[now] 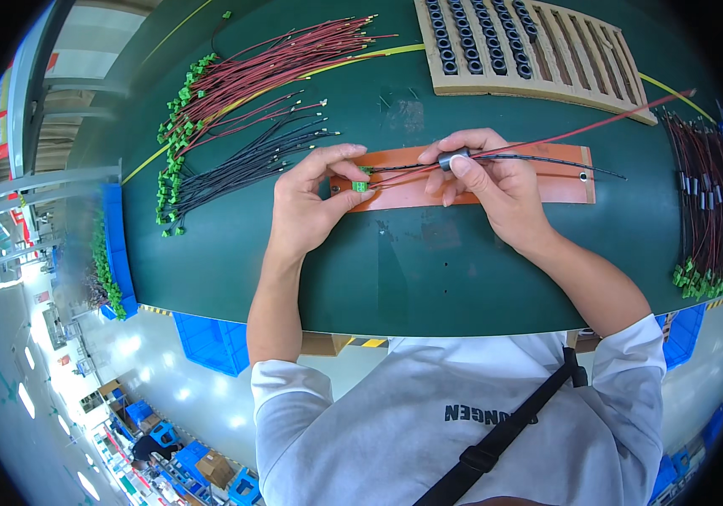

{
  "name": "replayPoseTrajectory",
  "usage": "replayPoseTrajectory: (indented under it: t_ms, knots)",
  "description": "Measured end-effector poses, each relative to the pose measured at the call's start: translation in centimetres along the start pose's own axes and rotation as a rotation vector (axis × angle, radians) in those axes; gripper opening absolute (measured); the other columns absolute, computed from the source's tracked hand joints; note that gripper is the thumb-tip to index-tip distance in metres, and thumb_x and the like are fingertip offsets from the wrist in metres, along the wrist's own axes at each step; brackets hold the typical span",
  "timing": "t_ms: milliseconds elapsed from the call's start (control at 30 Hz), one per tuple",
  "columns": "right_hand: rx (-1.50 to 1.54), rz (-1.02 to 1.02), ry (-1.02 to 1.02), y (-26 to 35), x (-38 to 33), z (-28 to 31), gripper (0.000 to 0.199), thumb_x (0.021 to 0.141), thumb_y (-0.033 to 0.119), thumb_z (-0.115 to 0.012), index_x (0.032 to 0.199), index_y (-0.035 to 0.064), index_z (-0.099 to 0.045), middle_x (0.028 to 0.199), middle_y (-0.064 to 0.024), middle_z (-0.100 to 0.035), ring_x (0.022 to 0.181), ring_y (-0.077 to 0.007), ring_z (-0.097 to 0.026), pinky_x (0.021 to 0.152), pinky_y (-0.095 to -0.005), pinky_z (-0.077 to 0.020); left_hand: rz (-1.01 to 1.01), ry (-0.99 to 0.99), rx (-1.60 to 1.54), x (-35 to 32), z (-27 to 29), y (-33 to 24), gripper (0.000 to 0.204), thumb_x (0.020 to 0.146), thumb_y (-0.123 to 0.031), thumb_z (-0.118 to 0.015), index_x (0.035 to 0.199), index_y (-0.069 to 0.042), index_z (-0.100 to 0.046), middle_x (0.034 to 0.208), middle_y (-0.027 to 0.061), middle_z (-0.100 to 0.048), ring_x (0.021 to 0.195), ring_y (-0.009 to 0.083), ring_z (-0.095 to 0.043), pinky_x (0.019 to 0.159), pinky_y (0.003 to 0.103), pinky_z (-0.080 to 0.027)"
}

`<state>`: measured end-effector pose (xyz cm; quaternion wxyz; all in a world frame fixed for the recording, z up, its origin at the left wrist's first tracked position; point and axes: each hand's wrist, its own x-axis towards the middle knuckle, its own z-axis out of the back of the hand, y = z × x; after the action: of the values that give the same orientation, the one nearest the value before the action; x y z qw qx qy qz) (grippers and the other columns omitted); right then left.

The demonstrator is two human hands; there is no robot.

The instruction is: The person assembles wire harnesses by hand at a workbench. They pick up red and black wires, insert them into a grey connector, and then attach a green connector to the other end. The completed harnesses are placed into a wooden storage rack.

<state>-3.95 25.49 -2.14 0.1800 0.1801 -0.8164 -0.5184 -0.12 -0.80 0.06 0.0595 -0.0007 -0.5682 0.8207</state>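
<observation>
My left hand (315,198) pinches a small green terminal connector (360,185) between thumb and fingers. From that connector a red wire (568,133) and a black wire (576,160) run to the right. Both appear to pass through a short dark cylinder, a ferrite core (452,159), which my right hand (496,177) grips between thumb and fingers. Beyond the core the two wires spread apart, the red one reaching farther up and right. Beneath both hands lies an orange board (559,181) on the green table (496,287).
Several red wires (268,72) and black wires (243,164) with green connectors lie at left. At the back stands a slotted tray (475,83), partly filled with cores. Wire assemblies with cores (703,190) lie at right. A blue bin (118,244) stands by the left edge.
</observation>
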Motion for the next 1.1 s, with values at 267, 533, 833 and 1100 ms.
replayPoseTrajectory:
  t_ms: [267, 533, 833, 1100]
  knots:
    - [-0.012, -0.003, -0.018, -0.4, 0.0, 0.2, 0.023, 0.107, 0.017, -0.056, 0.124, 0.0012, -0.056, 0.114, -0.0103, -0.069, 0.087, -0.0110, -0.066, 0.072, -0.0251, -0.0558, 0.087, 0.007, 0.202, 0.1, -0.3, -1.2, 0.052, 0.073, 0.006, -0.084, 0.122, -0.003, -0.071, 0.102, 0.0080, -0.072, 0.097, 0.0163, -0.067, 0.092, 0.031, -0.053]
    - [-0.052, -0.004, 0.005, -0.4, 0.1, 0.2, 0.019, 0.108, 0.016, -0.053, 0.120, 0.0015, -0.056, 0.114, -0.0103, -0.069, 0.088, -0.0101, -0.065, 0.072, -0.0251, -0.0549, -0.090, 0.050, 0.309, 0.2, 0.6, -0.7, 0.039, 0.076, -0.002, -0.084, 0.114, -0.002, -0.075, 0.108, 0.0092, -0.068, 0.102, 0.0205, -0.065, 0.091, 0.032, -0.054]
    - [-0.165, -0.146, 0.122, 0.7, 0.7, 0.3, 0.021, 0.106, 0.015, -0.057, 0.119, -0.0004, -0.063, 0.102, -0.0083, -0.072, 0.079, -0.0079, -0.062, 0.068, -0.0231, -0.0501, -0.120, 0.055, 0.299, 0.4, 0.1, -1.0, 0.034, 0.077, -0.003, -0.083, 0.109, -0.001, -0.074, 0.114, 0.0115, -0.070, 0.105, 0.0255, -0.068, 0.092, 0.035, -0.054]
    - [-0.492, 0.005, 0.200, -0.2, 1.0, 0.3, 0.021, 0.102, 0.014, -0.061, 0.117, -0.0002, -0.066, 0.088, -0.0089, -0.070, 0.071, -0.0118, -0.063, 0.063, -0.0289, -0.0507, -1.061, -0.044, 1.035, 0.7, -2.2, -5.6, 0.041, 0.078, -0.011, -0.072, 0.118, -0.010, -0.075, 0.129, 0.0081, -0.068, 0.090, 0.0178, -0.060, 0.076, 0.032, -0.051]
